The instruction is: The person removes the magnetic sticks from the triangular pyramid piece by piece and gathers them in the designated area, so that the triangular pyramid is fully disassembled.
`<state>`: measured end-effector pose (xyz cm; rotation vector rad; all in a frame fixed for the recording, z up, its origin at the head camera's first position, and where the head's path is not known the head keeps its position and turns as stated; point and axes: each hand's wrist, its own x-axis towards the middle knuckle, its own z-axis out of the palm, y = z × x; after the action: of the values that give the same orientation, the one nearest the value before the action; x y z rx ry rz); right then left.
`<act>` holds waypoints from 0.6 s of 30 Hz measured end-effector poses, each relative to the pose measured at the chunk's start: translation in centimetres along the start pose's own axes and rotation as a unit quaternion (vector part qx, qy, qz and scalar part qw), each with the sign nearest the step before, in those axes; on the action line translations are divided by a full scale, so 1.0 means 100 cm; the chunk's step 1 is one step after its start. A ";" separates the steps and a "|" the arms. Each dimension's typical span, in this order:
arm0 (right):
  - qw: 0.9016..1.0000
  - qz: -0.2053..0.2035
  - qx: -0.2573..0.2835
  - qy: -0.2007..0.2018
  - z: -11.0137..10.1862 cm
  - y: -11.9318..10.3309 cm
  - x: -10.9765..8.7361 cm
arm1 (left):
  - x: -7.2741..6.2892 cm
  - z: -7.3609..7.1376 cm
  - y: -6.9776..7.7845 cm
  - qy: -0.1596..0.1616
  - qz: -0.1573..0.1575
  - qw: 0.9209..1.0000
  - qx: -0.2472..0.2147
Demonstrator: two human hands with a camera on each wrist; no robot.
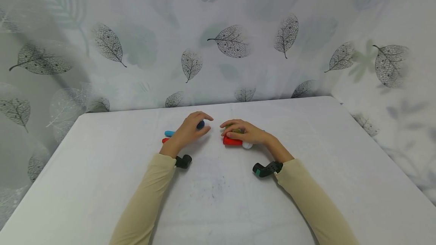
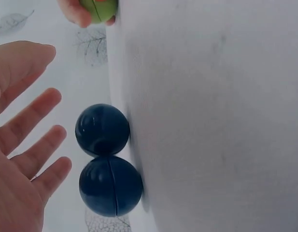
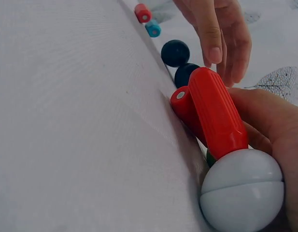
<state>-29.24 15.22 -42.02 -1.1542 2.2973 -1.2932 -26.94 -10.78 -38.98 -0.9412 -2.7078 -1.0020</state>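
My left hand [image 1: 187, 131] is held with its fingers spread, beside two dark blue balls [image 2: 101, 129] that touch each other on the table; a gap shows between hand and balls in the left wrist view. My right hand [image 1: 246, 131] grips a green ball [image 2: 101, 10], with thumb and fingers at its sides. Against this hand, in the right wrist view, a ribbed red magnetic rod [image 3: 217, 108] leans over a second red rod [image 3: 185, 104]. A white ball [image 3: 243, 191] sits at the near end of the upper rod. The palm hides part of the group.
Left of the left hand, a light blue rod [image 1: 169, 133] and a red rod [image 1: 165, 140] lie partly hidden on the white table [image 1: 218, 199]. A leaf-patterned cloth [image 1: 146, 78] hangs behind the table's far edge. Dark cameras [image 1: 184, 161] are strapped to both wrists.
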 end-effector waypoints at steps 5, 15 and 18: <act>1.000 0.000 0.006 0.000 -0.002 0.001 -0.002 | 0.001 0.007 0.005 -0.017 0.002 1.000 0.004; 1.000 0.002 0.008 0.009 -0.002 0.000 -0.003 | 0.003 0.021 0.018 -0.028 0.053 0.998 0.011; 1.000 0.003 0.009 0.015 -0.002 -0.001 -0.004 | 0.003 0.025 0.024 -0.032 0.070 0.997 0.018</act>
<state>-29.02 15.60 -41.94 -1.1287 2.3040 -1.3346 -25.50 -7.64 -39.53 -1.1563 -2.6559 -0.9101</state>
